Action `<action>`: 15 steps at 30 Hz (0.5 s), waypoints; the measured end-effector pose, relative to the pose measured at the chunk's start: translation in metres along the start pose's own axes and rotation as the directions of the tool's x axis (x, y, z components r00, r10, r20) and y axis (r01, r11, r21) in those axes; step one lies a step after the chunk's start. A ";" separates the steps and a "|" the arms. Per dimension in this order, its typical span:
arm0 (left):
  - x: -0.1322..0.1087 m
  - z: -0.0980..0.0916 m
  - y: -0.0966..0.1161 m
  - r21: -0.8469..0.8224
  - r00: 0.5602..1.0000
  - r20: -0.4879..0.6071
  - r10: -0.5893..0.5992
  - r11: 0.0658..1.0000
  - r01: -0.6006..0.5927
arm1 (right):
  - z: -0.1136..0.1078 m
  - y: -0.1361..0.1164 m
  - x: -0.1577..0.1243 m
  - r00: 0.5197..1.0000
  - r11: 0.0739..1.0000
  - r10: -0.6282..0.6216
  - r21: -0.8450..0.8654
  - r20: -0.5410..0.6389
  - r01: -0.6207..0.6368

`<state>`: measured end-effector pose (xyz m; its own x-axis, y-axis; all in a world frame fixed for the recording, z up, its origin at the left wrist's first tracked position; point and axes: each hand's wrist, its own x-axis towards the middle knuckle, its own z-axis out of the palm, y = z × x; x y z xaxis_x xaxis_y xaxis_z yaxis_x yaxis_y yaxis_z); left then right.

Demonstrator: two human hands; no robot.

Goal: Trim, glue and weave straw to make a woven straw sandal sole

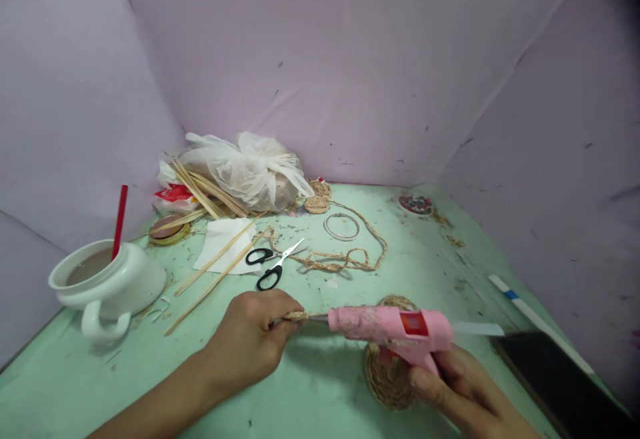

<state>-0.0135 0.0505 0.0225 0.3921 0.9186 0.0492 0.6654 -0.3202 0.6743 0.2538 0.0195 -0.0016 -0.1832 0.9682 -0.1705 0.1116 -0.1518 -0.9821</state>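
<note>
In the head view, the left hand (250,342) pinches the end of a jute rope (296,316) between thumb and fingers, low over the near green tabletop (320,406). The right hand (463,389) is closed around the grip of a pink glue gun (395,327), and its nozzle meets the rope end. Under the gun lies a coiled rope disc (387,379). Farther left are black scissors (273,267) and a white cup (110,286).

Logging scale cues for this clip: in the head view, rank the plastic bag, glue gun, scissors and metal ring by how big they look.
The plastic bag and glue gun look about alike; the gun is nearer the camera, so unranked.
Then scissors.
Then metal ring.
</note>
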 end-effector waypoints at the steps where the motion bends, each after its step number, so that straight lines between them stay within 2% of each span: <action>1: -0.001 0.000 0.000 0.001 1.000 -0.002 -0.001 1.000 0.001 | -0.001 0.001 0.000 1.000 1.000 -0.008 -0.003 -0.006 0.008; 5: -0.003 0.001 0.001 0.000 1.000 0.004 -0.014 1.000 0.014 | -0.004 0.006 0.000 0.997 0.997 -0.016 -0.078 0.081 0.023; 15: -0.001 0.000 0.003 -0.007 1.000 -0.005 -0.020 1.000 0.020 | -0.003 0.005 -0.001 0.999 0.991 -0.028 -0.128 0.047 0.034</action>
<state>-0.0117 0.0487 0.0245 0.3756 0.9260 0.0389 0.6690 -0.2999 0.6801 0.2576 0.0179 -0.0066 -0.2320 0.9616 -0.1468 0.2293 -0.0926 -0.9689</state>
